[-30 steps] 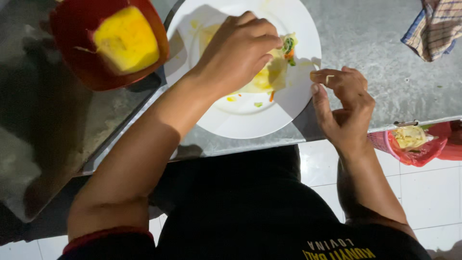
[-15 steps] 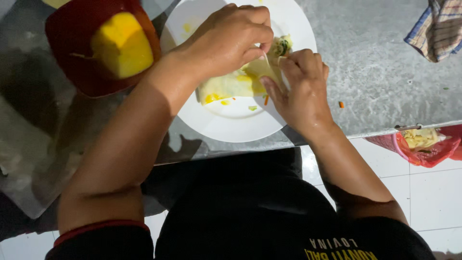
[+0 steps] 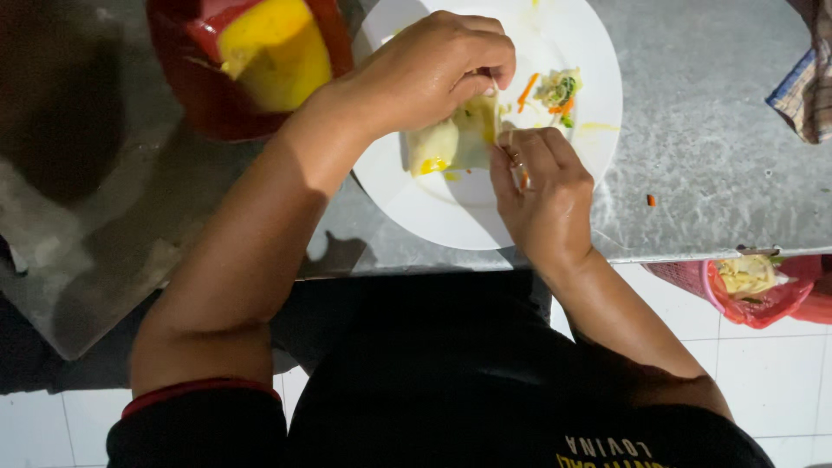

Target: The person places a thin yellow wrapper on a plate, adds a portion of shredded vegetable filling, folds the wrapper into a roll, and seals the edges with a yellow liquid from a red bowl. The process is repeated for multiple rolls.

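Right hand (image 3: pixel 546 186) had come back from desk (image 3: pixel 711 173) edge to wrapper (image 3: pixel 455 139) on plate (image 3: pixel 598 130). Both hands pinched on wrapper; left hand (image 3: pixel 433 69) gripped top edge. Filling (image 3: pixel 555 91) lay just beside. Rolling looked underway. Red bowl (image 3: pixel 199 95) sat near.

- grey speckled stone counter (image 3: pixel 711 156) is carrying everything here
- white plate (image 3: pixel 598 130) is sitting near its front edge
- red bowl (image 3: pixel 186 91) is resting just left of the plate
- checked cloth (image 3: pixel 806 87) is lying at the far right
- tiny orange scrap (image 3: pixel 651 200) is lying right of the plate
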